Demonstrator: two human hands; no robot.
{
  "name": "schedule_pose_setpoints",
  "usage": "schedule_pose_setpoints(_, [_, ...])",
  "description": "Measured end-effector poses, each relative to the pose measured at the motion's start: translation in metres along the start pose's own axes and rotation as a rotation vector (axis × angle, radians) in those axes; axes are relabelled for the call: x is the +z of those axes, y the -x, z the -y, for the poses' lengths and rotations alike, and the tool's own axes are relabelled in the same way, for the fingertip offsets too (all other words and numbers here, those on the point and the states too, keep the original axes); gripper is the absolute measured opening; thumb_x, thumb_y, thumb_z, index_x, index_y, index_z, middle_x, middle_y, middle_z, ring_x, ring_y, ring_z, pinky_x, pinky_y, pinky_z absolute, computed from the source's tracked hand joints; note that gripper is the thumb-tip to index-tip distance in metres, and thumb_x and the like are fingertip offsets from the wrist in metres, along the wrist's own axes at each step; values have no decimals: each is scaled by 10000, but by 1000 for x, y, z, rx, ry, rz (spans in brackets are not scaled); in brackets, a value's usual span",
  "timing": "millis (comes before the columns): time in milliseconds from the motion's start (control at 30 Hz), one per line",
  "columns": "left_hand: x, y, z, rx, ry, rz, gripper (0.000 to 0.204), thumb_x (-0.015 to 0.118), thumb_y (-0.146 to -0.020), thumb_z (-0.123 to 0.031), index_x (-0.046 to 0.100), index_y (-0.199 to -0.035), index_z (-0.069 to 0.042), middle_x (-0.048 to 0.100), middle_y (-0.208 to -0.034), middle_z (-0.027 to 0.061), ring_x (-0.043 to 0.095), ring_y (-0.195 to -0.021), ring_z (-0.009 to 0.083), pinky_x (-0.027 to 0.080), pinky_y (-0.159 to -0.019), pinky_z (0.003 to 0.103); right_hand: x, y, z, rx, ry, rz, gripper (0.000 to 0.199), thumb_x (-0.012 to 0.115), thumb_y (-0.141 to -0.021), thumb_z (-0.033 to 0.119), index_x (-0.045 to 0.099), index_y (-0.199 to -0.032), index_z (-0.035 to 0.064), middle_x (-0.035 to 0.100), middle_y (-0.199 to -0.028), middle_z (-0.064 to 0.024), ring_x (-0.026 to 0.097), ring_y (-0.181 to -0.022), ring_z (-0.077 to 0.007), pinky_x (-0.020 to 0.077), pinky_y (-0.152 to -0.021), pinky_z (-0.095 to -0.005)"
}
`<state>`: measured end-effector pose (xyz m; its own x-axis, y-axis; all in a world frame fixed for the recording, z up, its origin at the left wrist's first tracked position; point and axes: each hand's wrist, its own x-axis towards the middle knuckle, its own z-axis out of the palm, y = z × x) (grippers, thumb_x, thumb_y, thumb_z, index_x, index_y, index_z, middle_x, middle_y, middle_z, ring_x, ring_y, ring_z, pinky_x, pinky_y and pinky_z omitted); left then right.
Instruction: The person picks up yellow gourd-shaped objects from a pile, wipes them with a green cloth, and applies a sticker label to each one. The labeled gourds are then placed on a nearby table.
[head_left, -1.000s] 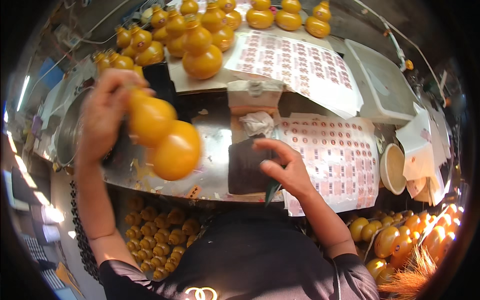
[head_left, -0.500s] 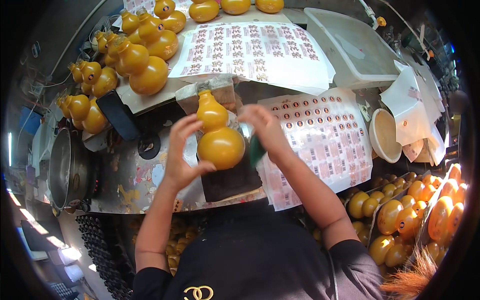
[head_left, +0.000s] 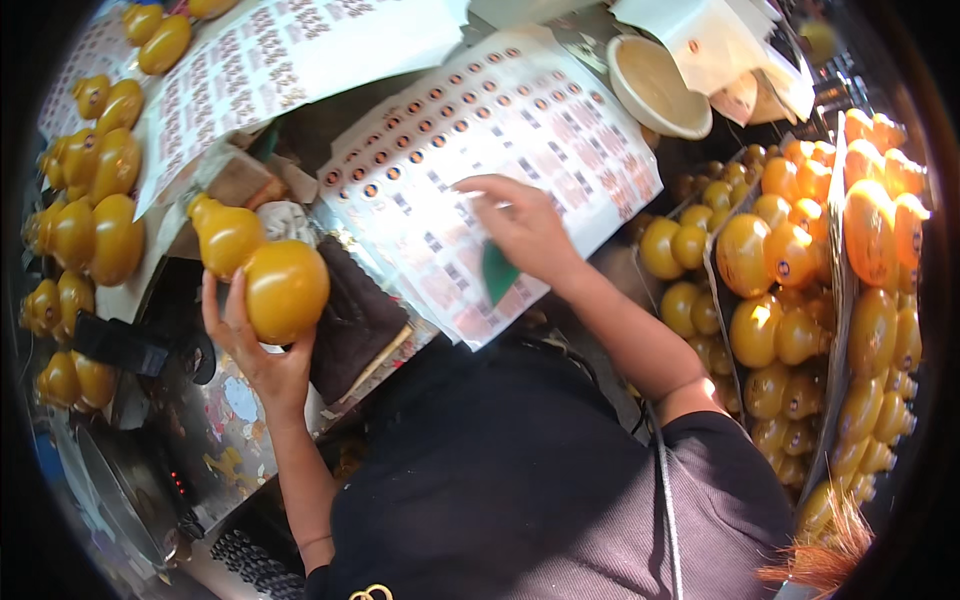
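Note:
My left hand [head_left: 262, 370] is wrapped round the lower bulb of a glossy yellow gourd-shaped bottle [head_left: 285, 290]. The bottle leans with its narrow neck toward the far left, beside a cloth-covered rest [head_left: 235, 175] and over the edge of a dark mat [head_left: 362, 315]. My right hand [head_left: 528, 232] hovers over a sheet of stickers [head_left: 580, 130] with rows of small round dark labels and barcoded ones. A flat green piece [head_left: 497, 272] is tucked under its palm. The index finger and thumb reach toward the sheet; whether a sticker is between them I cannot make out.
More yellow gourd bottles [head_left: 110, 240] stand at the left, and a second label sheet [head_left: 310, 50] lies behind. A black phone-like device [head_left: 120, 345] and a metal pan [head_left: 125, 490] are at the lower left. A round tub [head_left: 655, 90] and crates of bottles [head_left: 765, 330] are on the right.
My view has turned toward the right. My right hand has left the bottle's side and moved over the sticker sheet. The left hand now holds the bottle, tilted to the left.

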<state>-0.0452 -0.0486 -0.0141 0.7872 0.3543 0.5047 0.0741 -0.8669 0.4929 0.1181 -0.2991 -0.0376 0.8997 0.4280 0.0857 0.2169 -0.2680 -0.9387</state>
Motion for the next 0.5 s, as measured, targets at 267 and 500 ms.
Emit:
schedule_pose_setpoints(267, [4, 3, 1, 27, 10, -7, 861, 826, -648, -51, 408, -1395, -143, 273, -1484, 129, 313, -1353, 331, 312, -1098, 428, -69, 63, -28, -38, 837, -51, 484, 529, -807, 56, 598, -1259, 216, 622, -704, -107, 613, -606, -315, 519, -581, -406])
schedule_pose_setpoints(500, [4, 3, -2, 16, 14, -5, 853, 826, -659, -55, 405, -1394, -148, 281, -1482, 129, 314, -1354, 325, 307, -1102, 431, -79, 111, -69, 176, 299, -159, 318, 615, -844, 101, 627, -1161, 108, 589, -652, -27, 597, -596, -163, 492, -577, -325])
